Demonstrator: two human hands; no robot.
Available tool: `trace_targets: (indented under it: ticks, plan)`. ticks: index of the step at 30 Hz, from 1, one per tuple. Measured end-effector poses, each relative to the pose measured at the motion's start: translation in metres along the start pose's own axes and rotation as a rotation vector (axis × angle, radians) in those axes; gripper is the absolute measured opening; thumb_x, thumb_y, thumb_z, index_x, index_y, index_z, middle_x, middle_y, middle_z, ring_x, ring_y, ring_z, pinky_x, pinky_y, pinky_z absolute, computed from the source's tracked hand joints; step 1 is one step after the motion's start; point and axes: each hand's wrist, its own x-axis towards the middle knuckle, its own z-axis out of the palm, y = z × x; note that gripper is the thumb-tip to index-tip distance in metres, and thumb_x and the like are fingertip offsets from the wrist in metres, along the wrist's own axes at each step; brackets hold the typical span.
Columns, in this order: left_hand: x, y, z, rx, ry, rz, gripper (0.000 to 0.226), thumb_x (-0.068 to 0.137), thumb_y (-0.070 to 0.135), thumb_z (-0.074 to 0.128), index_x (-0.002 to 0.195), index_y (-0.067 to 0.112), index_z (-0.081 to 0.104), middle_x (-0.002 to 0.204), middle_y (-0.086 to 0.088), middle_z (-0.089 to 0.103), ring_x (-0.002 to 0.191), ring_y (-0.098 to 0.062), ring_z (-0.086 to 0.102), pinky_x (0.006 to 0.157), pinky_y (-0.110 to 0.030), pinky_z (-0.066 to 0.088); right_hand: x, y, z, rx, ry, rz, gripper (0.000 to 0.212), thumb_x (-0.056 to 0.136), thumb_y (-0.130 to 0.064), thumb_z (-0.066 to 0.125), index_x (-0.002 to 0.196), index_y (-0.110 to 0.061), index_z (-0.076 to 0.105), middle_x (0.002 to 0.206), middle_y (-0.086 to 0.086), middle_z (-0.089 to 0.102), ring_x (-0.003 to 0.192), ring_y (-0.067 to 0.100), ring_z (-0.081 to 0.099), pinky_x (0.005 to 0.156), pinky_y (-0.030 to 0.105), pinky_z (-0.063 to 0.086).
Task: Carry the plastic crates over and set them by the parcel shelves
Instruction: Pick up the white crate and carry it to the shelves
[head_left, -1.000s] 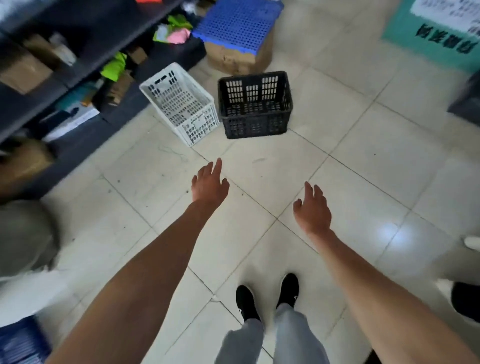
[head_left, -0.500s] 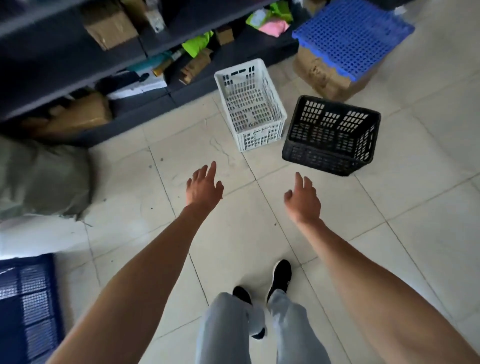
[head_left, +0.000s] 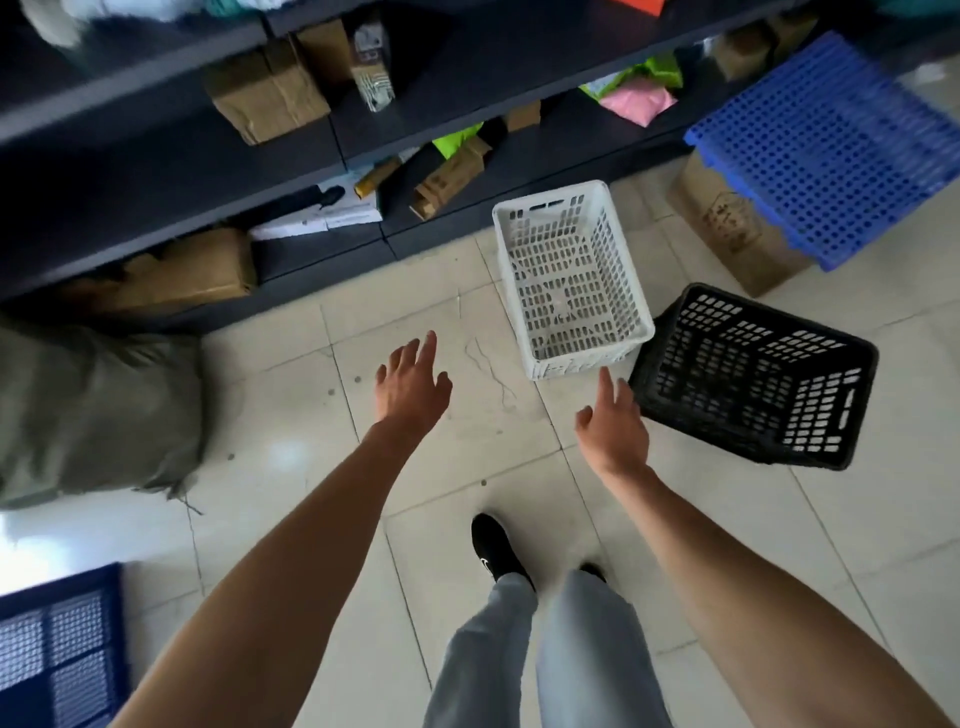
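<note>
A white slotted plastic crate (head_left: 571, 283) stands empty on the tiled floor just in front of the dark parcel shelves (head_left: 166, 156). A black slotted crate (head_left: 753, 374) sits to its right, touching its near corner. My left hand (head_left: 413, 384) hovers open over bare floor, left of the white crate. My right hand (head_left: 613, 421) is open too, fingers spread, just short of the white crate's near wall and beside the black crate's left corner. Neither hand touches a crate.
The shelves hold cardboard boxes and coloured mailer bags. A blue plastic pallet (head_left: 831, 140) rests on a cardboard box (head_left: 727, 228) at the right. A grey-green sack (head_left: 88, 410) lies at the left, a dark blue crate (head_left: 57, 654) at the lower left. My feet stand on the tiles.
I have stepped closer and turned left, so the shelves and both crates now lie nearer. My right hand has come up close to the white crate's near wall.
</note>
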Motion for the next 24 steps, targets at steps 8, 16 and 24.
trace_targets:
  ticks: [8, 16, 24]
  plan:
    - [0.193, 0.055, -0.029, 0.088, -0.077, 0.154, 0.065, 0.098, 0.037, 0.045, 0.157, 0.023, 0.020, 0.160, -0.006, 0.031, 0.147, -0.027, 0.024, 0.119, -0.049, 0.023, 0.139, -0.023, -0.003, 0.079, -0.032, 0.165, 0.068, 0.092, -0.023, 0.054, 0.153, -0.016, 0.024, 0.150, 0.021, 0.035, 0.125, 0.041, 0.049, 0.083, 0.047, 0.053]
    - [0.394, 0.141, -0.021, 0.184, -0.153, 0.301, 0.066, 0.096, 0.033, 0.049, 0.156, 0.021, 0.024, 0.156, -0.009, 0.035, 0.145, -0.028, 0.028, 0.116, -0.049, 0.026, 0.296, -0.016, -0.011, 0.179, -0.049, 0.366, 0.070, 0.093, -0.023, 0.052, 0.155, -0.017, 0.021, 0.151, 0.021, 0.030, 0.124, 0.041, 0.049, 0.086, 0.048, 0.052]
    - [0.571, 0.204, 0.052, 0.374, -0.288, 0.540, 0.066, 0.095, 0.030, 0.050, 0.156, 0.022, 0.026, 0.160, -0.011, 0.027, 0.147, -0.031, 0.023, 0.114, -0.055, 0.026, 0.385, -0.005, 0.042, 0.416, 0.021, 0.741, 0.070, 0.089, -0.018, 0.052, 0.152, -0.022, 0.022, 0.151, 0.015, 0.033, 0.126, 0.041, 0.046, 0.090, 0.052, 0.048]
